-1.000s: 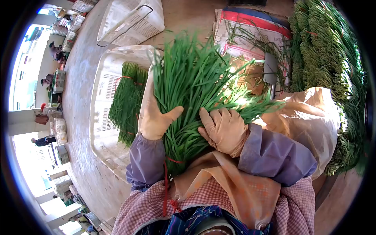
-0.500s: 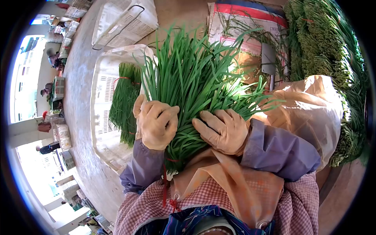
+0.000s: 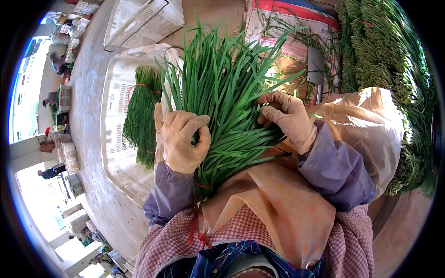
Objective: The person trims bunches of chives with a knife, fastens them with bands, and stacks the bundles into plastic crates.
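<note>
Head view: left hand [image 3: 183, 142] and right hand [image 3: 288, 121] apart
Green bunch [image 3: 227, 99]: between them
Grip: both curled at its edges, hold unclear
White crate [image 3: 113, 102]: beside the left hand

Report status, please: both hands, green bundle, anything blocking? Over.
Left hand curled at left side of green bundle. Right hand curled at its right side. Bundle fanned out. No obstruction seen.
</note>
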The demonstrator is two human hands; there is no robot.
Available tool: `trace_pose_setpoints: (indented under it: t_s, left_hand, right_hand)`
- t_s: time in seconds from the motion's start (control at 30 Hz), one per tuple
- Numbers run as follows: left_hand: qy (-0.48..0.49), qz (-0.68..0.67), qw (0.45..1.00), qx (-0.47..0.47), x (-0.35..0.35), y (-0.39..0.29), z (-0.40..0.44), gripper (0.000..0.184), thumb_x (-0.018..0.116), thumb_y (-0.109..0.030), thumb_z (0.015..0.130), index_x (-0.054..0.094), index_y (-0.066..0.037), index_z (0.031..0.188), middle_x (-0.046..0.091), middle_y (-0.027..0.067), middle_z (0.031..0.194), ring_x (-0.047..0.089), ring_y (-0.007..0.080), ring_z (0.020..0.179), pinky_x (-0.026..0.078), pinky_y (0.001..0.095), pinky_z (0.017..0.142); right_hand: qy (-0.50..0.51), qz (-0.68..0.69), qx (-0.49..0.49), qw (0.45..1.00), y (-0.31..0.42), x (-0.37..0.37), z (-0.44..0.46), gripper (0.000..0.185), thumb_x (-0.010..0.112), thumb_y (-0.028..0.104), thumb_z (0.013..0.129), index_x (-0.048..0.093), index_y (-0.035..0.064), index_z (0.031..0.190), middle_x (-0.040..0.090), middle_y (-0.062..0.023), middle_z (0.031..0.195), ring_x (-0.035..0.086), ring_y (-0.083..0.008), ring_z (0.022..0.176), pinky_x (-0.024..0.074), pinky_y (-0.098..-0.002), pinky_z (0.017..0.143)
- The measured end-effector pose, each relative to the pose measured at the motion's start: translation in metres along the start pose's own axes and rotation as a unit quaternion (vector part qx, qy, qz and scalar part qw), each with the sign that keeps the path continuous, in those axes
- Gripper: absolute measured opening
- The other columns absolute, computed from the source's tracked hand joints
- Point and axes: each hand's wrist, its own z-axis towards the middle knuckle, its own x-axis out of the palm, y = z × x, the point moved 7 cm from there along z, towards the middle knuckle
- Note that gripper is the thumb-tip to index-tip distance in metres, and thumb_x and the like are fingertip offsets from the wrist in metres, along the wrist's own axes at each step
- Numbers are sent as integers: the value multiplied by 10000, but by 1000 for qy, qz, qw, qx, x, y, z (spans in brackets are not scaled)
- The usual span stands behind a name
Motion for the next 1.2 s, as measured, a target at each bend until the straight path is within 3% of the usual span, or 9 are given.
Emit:
trace_pose_setpoints:
  t_s: [0.3,0.43,0.5,0.57,0.67,0.73,0.87,1.0,1.2]
  left_hand:
    - [9,-1,1000,-4,3,3,0,183,665,-13,714,685,-142,842,594,-9,794,596,207,826,266,567,1136]
    - [23,-6,1000,-20,5,1,0,172,673,-47,717,690,-141,860,600,-3,814,598,215,849,261,579,1133]
    - [29,12,999,-14,4,-4,3,174,678,-59,716,693,-141,869,603,2,826,598,220,859,260,582,1131]
    - [32,-10,999,-29,6,0,1,184,689,-65,713,697,-142,880,608,7,837,599,233,869,260,592,1125]
    - [32,6,999,-21,4,-4,3,188,694,-66,711,697,-139,885,610,10,839,601,242,874,268,602,1115]
    - [36,-1,999,-25,6,-3,3,191,698,-65,709,697,-137,886,612,13,844,603,248,879,274,611,1108]
    - [53,19,998,-17,4,-13,7,195,705,-68,706,696,-132,890,614,18,857,606,254,891,281,625,1104]
    - [46,22,998,-21,4,-14,4,197,709,-70,706,695,-133,892,612,19,856,604,253,901,278,630,1104]
    - [37,19,999,-17,7,-16,6,193,711,-73,706,698,-137,888,603,15,835,598,246,887,266,617,1109]
  right_hand:
    - [-1,-181,-91,979,0,-1,11,61,667,49,889,616,18,904,633,-36,742,627,-130,694,498,-280,631]
    - [-88,-464,-319,822,34,10,-9,94,674,4,837,618,24,910,650,-112,737,654,-231,663,509,-322,633]
    - [-214,-411,-364,808,41,-16,-6,117,656,6,827,609,39,928,634,-167,776,652,-336,691,511,-385,621]
    - [-258,-294,-293,873,54,-42,-5,136,641,-30,844,624,38,960,654,-129,791,660,-299,705,522,-362,647]
    - [-234,-412,-456,754,96,-5,-40,207,664,-39,851,652,41,1042,667,-99,823,663,-245,737,535,-331,699]
    - [-122,-346,-478,798,98,21,-48,233,681,-11,844,659,58,1065,668,-107,838,664,-252,737,535,-340,692]
    - [42,-378,-333,863,69,59,-26,229,728,112,820,669,87,1040,655,-118,834,655,-296,729,526,-385,648]
    - [-7,-489,-313,814,44,71,-20,248,734,257,804,621,80,935,611,-120,764,626,-342,692,492,-440,591]
    - [-26,-478,-281,832,36,69,-11,144,671,197,848,583,85,867,599,-131,748,628,-347,699,494,-433,595]
